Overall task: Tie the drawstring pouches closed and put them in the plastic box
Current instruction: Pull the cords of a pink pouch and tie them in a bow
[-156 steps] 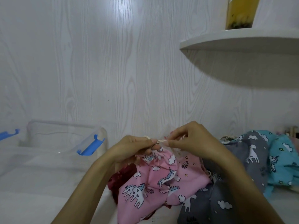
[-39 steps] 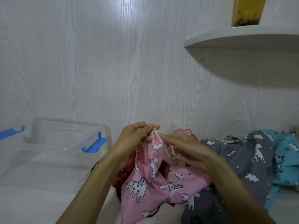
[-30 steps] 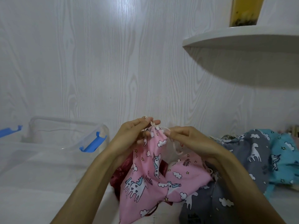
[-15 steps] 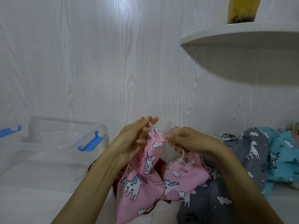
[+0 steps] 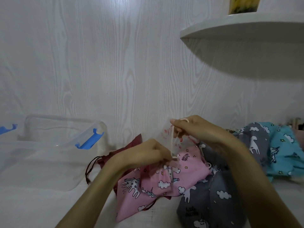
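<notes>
Left hand (image 5: 148, 154): held low over the pink pouch (image 5: 162, 180); the fingers are curled and the gathered neck of the pouch is pinched between them, where the cord (image 5: 172, 143) comes out.
Right hand (image 5: 195, 130): raised above and to the right of the left hand; the fingers are curled round the upper end of the cord, and a small loop of it is seen over the index finger.
Cord: cream-coloured, drawn taut in a nearly upright line from the pouch neck up to the right hand.
Pink pouch: printed with unicorns, clouds and stars; its neck is bunched shut under the left hand, while its body lies on the white surface (image 5: 41, 203), spread toward the viewer. It is outside the box (image 5: 49, 142).
Red pouch (image 5: 121, 152): dark red, lying partly under the pink pouch and the left wrist; its dark drawstring is looped out on the surface to the left.
Grey pouch (image 5: 212, 196): lying just right of the pink pouch, touching it, under the right forearm.
Blue pouch (image 5: 284, 150): lying farther right, against more grey fabric.
Box: clear plastic with blue clips, standing open at the left against the wall (image 5: 98, 63), well apart from the hands.
Shelf (image 5: 246, 27): white, fixed to the wall at upper right, with a yellow container (image 5: 243, 4) standing on it.
</notes>
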